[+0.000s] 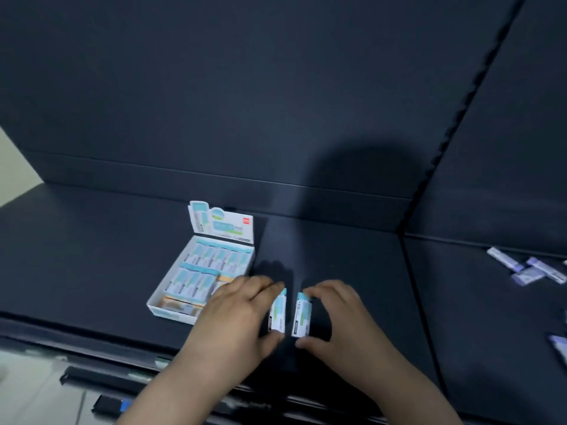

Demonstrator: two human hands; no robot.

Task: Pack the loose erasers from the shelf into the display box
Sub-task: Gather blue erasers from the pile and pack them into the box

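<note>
A single head-worn camera looks forward and down, close above the dark shelf (92, 256).

Scene was dim overall; the dark shelf (92, 256) took little light. Source sat behind and above the person: a broad soft shadow fell on the shelf back beyond the fingertips. Smaller finger shadows lay just ahead of the left hand (233, 314) and right hand (334, 314). Both hands were motion-blurred, edges smeared. Left eraser (278, 314) and right eraser (302, 315), pinched between fingers and thumbs, read bright white; print barely legible. Display box (170, 314), left of the fingers, was soft. Purple erasers (527, 268), far right of the fingers, were blurred. Shelf lines bowed toward the frame edges.
</note>
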